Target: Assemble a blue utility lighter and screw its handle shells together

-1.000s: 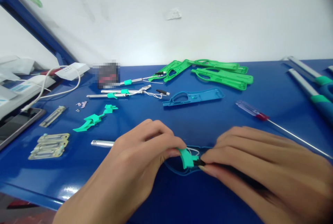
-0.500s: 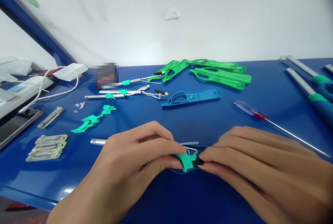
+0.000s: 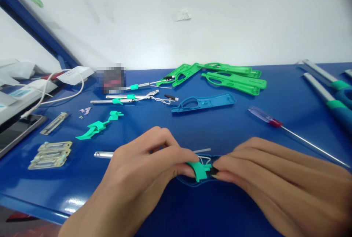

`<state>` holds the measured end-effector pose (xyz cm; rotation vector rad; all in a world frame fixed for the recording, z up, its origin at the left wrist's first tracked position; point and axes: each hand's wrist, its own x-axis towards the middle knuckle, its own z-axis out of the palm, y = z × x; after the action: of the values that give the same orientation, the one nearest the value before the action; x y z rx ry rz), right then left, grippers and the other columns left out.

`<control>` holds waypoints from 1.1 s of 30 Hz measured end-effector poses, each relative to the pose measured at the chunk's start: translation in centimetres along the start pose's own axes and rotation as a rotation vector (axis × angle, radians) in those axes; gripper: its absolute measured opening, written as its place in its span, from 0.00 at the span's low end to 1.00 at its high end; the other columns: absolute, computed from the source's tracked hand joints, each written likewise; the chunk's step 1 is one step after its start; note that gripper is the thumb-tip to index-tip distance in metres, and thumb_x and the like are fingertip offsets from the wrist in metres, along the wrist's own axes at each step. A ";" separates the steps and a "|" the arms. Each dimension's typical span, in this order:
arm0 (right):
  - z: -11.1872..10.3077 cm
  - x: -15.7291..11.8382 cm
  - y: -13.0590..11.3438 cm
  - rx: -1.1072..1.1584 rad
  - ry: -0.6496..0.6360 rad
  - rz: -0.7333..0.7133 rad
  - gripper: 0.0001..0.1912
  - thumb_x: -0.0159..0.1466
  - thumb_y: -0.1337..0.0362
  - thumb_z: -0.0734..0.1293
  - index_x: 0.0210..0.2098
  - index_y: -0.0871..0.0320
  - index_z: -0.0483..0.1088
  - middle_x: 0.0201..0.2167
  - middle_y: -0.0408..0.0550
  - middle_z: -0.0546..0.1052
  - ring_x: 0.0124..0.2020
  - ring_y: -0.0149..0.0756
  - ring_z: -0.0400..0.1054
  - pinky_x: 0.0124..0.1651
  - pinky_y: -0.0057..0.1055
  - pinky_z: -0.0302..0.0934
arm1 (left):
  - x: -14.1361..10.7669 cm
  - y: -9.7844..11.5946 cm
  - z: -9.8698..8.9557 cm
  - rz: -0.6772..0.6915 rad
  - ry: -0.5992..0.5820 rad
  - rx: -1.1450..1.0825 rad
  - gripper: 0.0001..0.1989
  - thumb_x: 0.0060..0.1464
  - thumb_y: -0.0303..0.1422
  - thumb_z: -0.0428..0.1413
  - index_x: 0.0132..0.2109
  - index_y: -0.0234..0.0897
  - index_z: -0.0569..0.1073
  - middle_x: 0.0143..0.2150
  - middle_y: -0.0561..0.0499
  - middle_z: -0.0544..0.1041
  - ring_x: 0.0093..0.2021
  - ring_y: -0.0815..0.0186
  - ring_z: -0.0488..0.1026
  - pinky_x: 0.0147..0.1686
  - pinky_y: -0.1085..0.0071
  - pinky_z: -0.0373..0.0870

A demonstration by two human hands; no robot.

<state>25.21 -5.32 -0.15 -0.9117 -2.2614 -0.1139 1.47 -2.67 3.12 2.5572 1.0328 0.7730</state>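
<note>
At front centre of the blue bench (image 3: 209, 211), left hand (image 3: 145, 171) pinches a teal plastic piece (image 3: 200, 171) between thumb and fingers; right hand (image 3: 264, 171) grips a small black part (image 3: 213, 171) at its fingertips, right beside the teal piece. Both parts sit over a blue shell (image 3: 189, 183), partly covered by the hands, with white wires (image 3: 205, 160) looping inside. Silver tube (image 3: 103, 154) pokes out left of the left hand; its other end is hidden. Writing: white block (image 3: 75, 75) at back left has dark marks, too small to read; white packet (image 3: 20, 94) has a blue-tinted label, text illegible; dark item (image 3: 113, 79) behind the tubes is pixelated, lettering can't be told. Further back: second blue shell (image 3: 220, 100), green shells (image 3: 236, 83) near the wall, silver tubes with teal collars (image 3: 118, 101). Left: loose teal pieces (image 3: 96, 128), clear-yellowish parts (image 3: 51, 155). Right: screwdriver (image 3: 265, 116), clear-and-red handle, shaft angled toward the right edge.
</note>
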 end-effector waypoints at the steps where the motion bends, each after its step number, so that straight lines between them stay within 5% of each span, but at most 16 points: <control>1: 0.0 0.2 -0.1 0.002 -0.003 0.001 0.10 0.72 0.54 0.70 0.47 0.50 0.80 0.34 0.44 0.82 0.41 0.43 0.78 0.44 0.37 0.75 | 0.0 0.0 -0.1 -0.001 0.002 0.003 0.06 0.68 0.39 0.61 0.45 0.48 0.83 0.39 0.52 0.81 0.38 0.65 0.80 0.35 0.74 0.78; 11: 0.4 0.6 -0.5 -0.005 -0.009 0.004 0.11 0.73 0.52 0.69 0.46 0.51 0.80 0.34 0.44 0.82 0.41 0.43 0.78 0.45 0.37 0.74 | -1.3 -0.8 -0.4 -0.076 -0.015 -0.110 0.14 0.68 0.21 0.56 0.44 0.48 0.79 0.43 0.60 0.77 0.38 0.77 0.76 0.38 0.83 0.72; 19: 0.3 -1.2 -0.8 -0.018 -0.024 0.019 0.07 0.76 0.62 0.65 0.46 0.52 0.77 0.36 0.42 0.83 0.39 0.39 0.78 0.43 0.34 0.70 | -1.6 -1.7 -1.1 -0.018 -0.091 -0.035 0.14 0.71 0.22 0.56 0.51 0.51 0.76 0.50 0.65 0.79 0.48 0.79 0.76 0.51 0.87 0.67; 23: 0.5 -2.2 -0.9 -0.029 -0.046 0.002 0.13 0.76 0.71 0.59 0.48 0.54 0.74 0.39 0.41 0.83 0.40 0.37 0.77 0.53 0.38 0.66 | -1.9 -2.0 -1.6 -0.060 -0.093 -0.001 0.12 0.71 0.25 0.57 0.50 0.51 0.77 0.50 0.62 0.78 0.47 0.76 0.76 0.49 0.83 0.70; 33: 1.4 0.7 -0.7 -0.041 0.006 -0.041 0.11 0.72 0.52 0.69 0.45 0.50 0.80 0.31 0.45 0.81 0.37 0.43 0.78 0.43 0.35 0.75 | -1.7 -1.6 -1.3 -0.025 -0.183 -0.053 0.08 0.73 0.27 0.54 0.47 0.44 0.77 0.45 0.57 0.78 0.45 0.70 0.73 0.44 0.72 0.70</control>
<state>23.64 -4.96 -0.61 -0.8861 -2.2802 -0.1820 -1.19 -2.70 2.83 2.5102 0.9704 0.5405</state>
